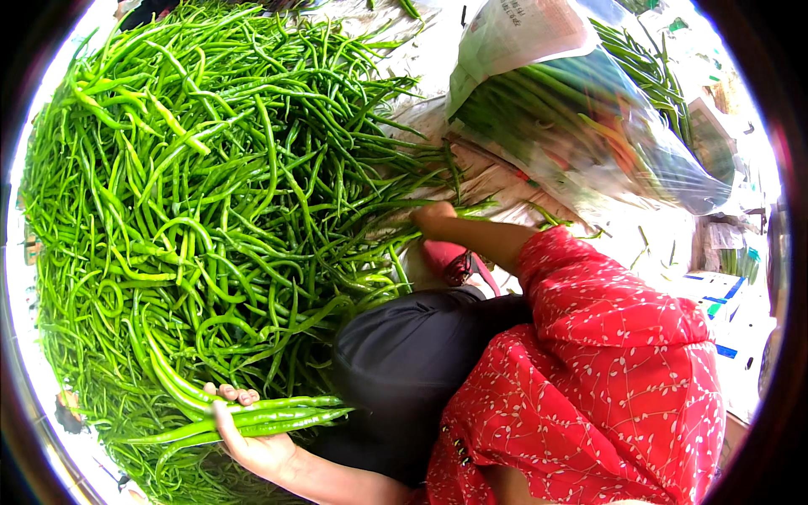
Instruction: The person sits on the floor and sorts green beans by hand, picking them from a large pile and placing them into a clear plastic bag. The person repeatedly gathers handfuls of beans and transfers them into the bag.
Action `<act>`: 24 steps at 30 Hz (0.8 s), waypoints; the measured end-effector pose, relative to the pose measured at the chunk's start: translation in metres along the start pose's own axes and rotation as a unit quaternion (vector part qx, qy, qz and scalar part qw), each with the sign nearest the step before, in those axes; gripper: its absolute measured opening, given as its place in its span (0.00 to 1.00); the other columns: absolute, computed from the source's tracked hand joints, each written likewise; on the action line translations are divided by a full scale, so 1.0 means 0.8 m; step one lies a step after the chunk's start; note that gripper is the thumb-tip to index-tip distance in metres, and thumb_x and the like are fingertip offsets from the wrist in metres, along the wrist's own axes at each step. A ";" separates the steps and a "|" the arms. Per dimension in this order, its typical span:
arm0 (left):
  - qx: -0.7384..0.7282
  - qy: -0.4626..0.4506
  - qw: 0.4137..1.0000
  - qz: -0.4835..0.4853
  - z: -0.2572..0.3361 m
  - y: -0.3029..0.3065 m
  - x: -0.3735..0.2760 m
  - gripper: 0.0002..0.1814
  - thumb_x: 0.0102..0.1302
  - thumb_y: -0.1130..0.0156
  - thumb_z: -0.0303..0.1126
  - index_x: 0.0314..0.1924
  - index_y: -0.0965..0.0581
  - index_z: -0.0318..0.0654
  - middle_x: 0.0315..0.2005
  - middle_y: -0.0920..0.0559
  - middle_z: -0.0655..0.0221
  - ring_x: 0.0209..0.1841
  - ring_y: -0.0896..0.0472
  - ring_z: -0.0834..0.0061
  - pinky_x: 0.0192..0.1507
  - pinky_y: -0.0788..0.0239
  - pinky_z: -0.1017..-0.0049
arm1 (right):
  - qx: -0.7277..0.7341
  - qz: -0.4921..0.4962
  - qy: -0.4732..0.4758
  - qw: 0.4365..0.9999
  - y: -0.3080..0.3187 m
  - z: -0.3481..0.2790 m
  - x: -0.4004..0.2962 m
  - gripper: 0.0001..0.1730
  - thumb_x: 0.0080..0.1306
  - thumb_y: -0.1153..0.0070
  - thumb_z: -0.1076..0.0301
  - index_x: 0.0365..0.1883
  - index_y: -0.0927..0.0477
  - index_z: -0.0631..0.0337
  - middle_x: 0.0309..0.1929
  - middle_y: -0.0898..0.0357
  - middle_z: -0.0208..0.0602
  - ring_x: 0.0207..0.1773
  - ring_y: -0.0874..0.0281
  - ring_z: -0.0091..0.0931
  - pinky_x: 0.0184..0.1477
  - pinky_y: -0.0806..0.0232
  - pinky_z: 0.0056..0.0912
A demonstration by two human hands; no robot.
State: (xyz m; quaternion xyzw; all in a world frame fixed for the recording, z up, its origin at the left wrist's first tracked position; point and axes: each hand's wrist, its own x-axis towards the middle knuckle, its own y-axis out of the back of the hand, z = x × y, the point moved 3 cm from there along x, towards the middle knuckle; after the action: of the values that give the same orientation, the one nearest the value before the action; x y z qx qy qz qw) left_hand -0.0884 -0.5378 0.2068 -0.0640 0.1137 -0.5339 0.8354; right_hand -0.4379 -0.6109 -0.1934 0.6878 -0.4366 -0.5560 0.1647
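Note:
A large heap of long green chilli peppers (208, 208) fills the left and middle of the view. Several of these chillies (284, 416) lie across the palm of my left hand (255, 445), with the thumb over them and the fingertips curled round from behind. That hand is above the heap's near edge, beside my dark-trousered knee (404, 360). Farther up, my right hand (434, 218) is at the heap's right edge among loose chillies. Its fingers are hidden, so whether it grips any does not show. A pink shoe (447, 259) shows just below it.
A clear plastic bag (555, 120) of long green chillies, with a sheet bearing writing, lies at upper right. More green chillies (656, 82) are behind it. Pale sheeting (416, 60) covers the floor there. A white box with blue tape (726, 303) stands at the right.

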 end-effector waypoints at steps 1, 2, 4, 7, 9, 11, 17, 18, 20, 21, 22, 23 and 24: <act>0.014 -0.006 1.000 0.026 0.004 0.013 -0.004 0.18 0.72 0.51 0.31 0.57 0.31 0.28 0.37 0.27 0.66 0.35 0.30 0.77 0.39 0.36 0.78 | -0.110 -0.020 0.034 0.993 0.039 -0.034 -0.025 0.12 0.61 0.45 0.63 0.41 0.17 0.52 0.41 0.16 0.38 0.44 0.16 0.36 0.39 0.24 0.40; 0.016 -0.008 0.999 0.039 0.003 0.015 -0.005 0.18 0.71 0.51 0.30 0.57 0.31 0.28 0.37 0.27 0.65 0.34 0.30 0.77 0.38 0.36 0.77 | -0.116 0.011 0.017 0.993 0.076 -0.031 -0.046 0.14 0.61 0.47 0.65 0.45 0.18 0.49 0.42 0.16 0.40 0.45 0.17 0.36 0.42 0.24 0.42; 0.007 -0.011 1.000 0.024 0.004 0.012 -0.005 0.18 0.71 0.51 0.30 0.57 0.31 0.27 0.37 0.27 0.65 0.34 0.30 0.76 0.38 0.36 0.77 | -0.103 0.051 0.003 0.993 0.127 0.009 -0.075 0.17 0.60 0.46 0.65 0.49 0.19 0.48 0.45 0.17 0.42 0.49 0.18 0.38 0.46 0.25 0.42; 0.009 -0.012 1.000 0.023 0.005 0.002 -0.007 0.19 0.71 0.50 0.31 0.57 0.31 0.26 0.37 0.26 0.64 0.34 0.30 0.76 0.38 0.36 0.77 | -0.003 0.144 -0.018 0.989 0.185 0.047 -0.132 0.19 0.59 0.43 0.65 0.51 0.20 0.49 0.42 0.17 0.43 0.45 0.18 0.37 0.44 0.26 0.41; 0.017 -0.010 0.999 0.026 0.004 -0.006 -0.008 0.20 0.71 0.50 0.31 0.58 0.31 0.26 0.37 0.26 0.64 0.34 0.30 0.76 0.38 0.36 0.77 | 0.100 0.233 0.052 0.966 0.194 0.088 -0.143 0.21 0.58 0.40 0.66 0.52 0.22 0.49 0.38 0.17 0.40 0.40 0.16 0.36 0.40 0.27 0.39; 0.012 -0.007 1.000 0.018 0.001 -0.010 -0.007 0.20 0.71 0.50 0.31 0.58 0.31 0.26 0.38 0.26 0.64 0.34 0.29 0.76 0.38 0.35 0.77 | 0.312 0.212 0.058 0.924 0.198 0.102 -0.145 0.20 0.59 0.38 0.67 0.51 0.23 0.56 0.33 0.19 0.33 0.33 0.20 0.26 0.34 0.30 0.30; 0.019 -0.009 1.000 0.010 0.005 -0.004 -0.014 0.18 0.71 0.48 0.31 0.57 0.30 0.29 0.38 0.25 0.68 0.36 0.29 0.78 0.39 0.35 0.79 | 0.429 0.182 0.073 0.882 0.222 0.066 -0.122 0.19 0.58 0.36 0.65 0.46 0.23 0.61 0.30 0.20 0.35 0.29 0.24 0.23 0.32 0.31 0.28; 0.017 -0.010 1.000 0.008 0.007 -0.002 -0.015 0.18 0.71 0.49 0.31 0.57 0.30 0.29 0.38 0.25 0.68 0.36 0.29 0.78 0.39 0.35 0.79 | 0.462 0.174 0.064 0.867 0.218 0.070 -0.110 0.17 0.59 0.36 0.65 0.44 0.22 0.61 0.29 0.21 0.33 0.28 0.25 0.21 0.31 0.32 0.27; 0.022 -0.014 1.000 0.014 0.008 -0.001 -0.017 0.18 0.72 0.49 0.32 0.57 0.30 0.29 0.38 0.25 0.68 0.35 0.30 0.78 0.39 0.36 0.79 | 0.500 0.155 0.026 0.852 0.197 0.080 -0.095 0.13 0.59 0.36 0.66 0.39 0.22 0.62 0.26 0.22 0.32 0.26 0.26 0.20 0.29 0.32 0.26; 0.024 -0.016 0.999 0.019 0.009 0.000 -0.017 0.18 0.72 0.49 0.32 0.57 0.30 0.29 0.38 0.25 0.68 0.35 0.30 0.78 0.39 0.36 0.79 | 0.506 0.145 -0.005 0.851 0.182 0.091 -0.099 0.12 0.58 0.35 0.66 0.37 0.21 0.62 0.24 0.22 0.33 0.24 0.26 0.21 0.27 0.32 0.27; 0.027 -0.017 0.999 0.023 0.010 0.002 -0.017 0.18 0.72 0.49 0.32 0.57 0.30 0.29 0.38 0.25 0.68 0.35 0.30 0.78 0.39 0.36 0.79 | 0.511 0.136 -0.035 0.848 0.161 0.105 -0.100 0.11 0.57 0.35 0.67 0.34 0.21 0.62 0.23 0.22 0.34 0.22 0.26 0.22 0.26 0.32 0.28; 0.027 -0.016 0.999 0.023 0.008 0.000 -0.016 0.18 0.72 0.49 0.32 0.57 0.30 0.29 0.38 0.25 0.68 0.35 0.30 0.78 0.39 0.36 0.79 | 0.504 0.129 -0.110 0.847 0.120 0.138 -0.095 0.10 0.57 0.34 0.67 0.30 0.21 0.63 0.21 0.22 0.35 0.20 0.27 0.24 0.23 0.32 0.30; 0.024 -0.015 0.999 0.019 0.007 0.000 -0.014 0.18 0.72 0.49 0.32 0.57 0.30 0.29 0.38 0.25 0.68 0.35 0.30 0.78 0.39 0.36 0.79 | 0.493 0.119 -0.184 0.842 0.081 0.164 -0.093 0.10 0.56 0.34 0.67 0.26 0.20 0.63 0.19 0.23 0.37 0.17 0.27 0.26 0.20 0.32 0.32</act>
State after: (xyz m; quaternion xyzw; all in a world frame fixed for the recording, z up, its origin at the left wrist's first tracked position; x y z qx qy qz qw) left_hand -0.0918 -0.5275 0.2135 -0.0498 0.0893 -0.5199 0.8481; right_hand -0.5843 -0.5548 -0.1443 0.5064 -0.7539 -0.3593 -0.2148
